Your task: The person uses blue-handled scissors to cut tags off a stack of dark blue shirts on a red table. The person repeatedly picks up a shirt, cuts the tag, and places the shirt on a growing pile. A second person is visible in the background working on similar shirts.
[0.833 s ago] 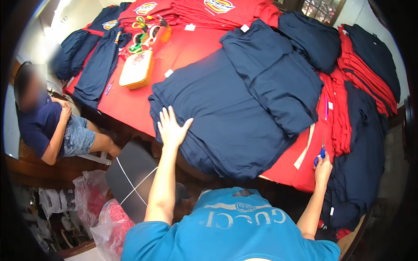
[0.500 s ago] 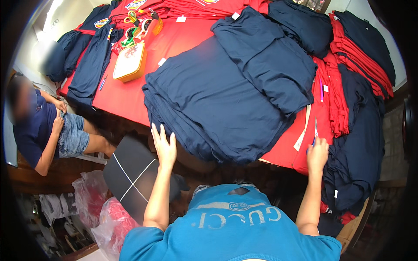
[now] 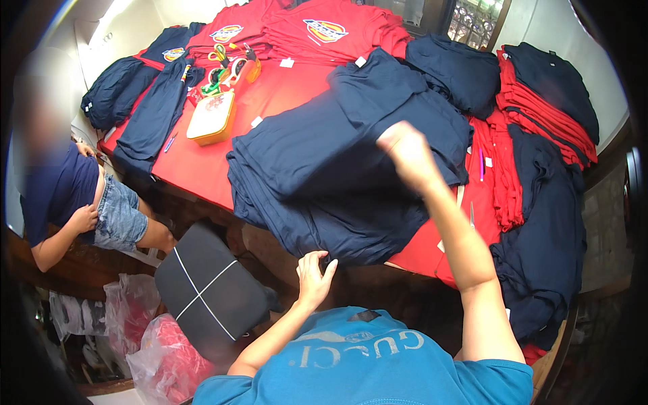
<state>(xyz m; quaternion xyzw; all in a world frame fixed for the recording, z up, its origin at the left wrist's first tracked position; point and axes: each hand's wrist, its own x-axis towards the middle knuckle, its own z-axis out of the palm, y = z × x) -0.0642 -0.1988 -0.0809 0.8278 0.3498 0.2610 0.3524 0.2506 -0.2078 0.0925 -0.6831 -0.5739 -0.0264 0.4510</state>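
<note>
A broad stack of navy garments [image 3: 283, 162] lies in front of me on a table covered in red cloth. My right hand [image 3: 412, 158], smeared by motion, is closed on the top navy garment [image 3: 358, 152] and holds part of it raised, with a dark fold beneath. At the stack's near edge is my left hand [image 3: 314, 280], its thumb apart from its bent fingers, with nothing seen in it. Scissors [image 3: 472, 217] rest on the red cloth right of the stack.
Beyond the stack are red shirts [image 3: 337, 30] and a yellow-edged box [image 3: 210, 120] near tape rolls [image 3: 236, 66]. Folded red and navy garments [image 3: 543, 121] are piled at the right. A person [image 3: 74, 196] is at the left, near a black chair back [image 3: 209, 283] and plastic bags [image 3: 169, 358].
My right hand has let go of the scissors and moved left onto the stack, raising the top garment. The left hand has slid right along the stack's near edge.
</note>
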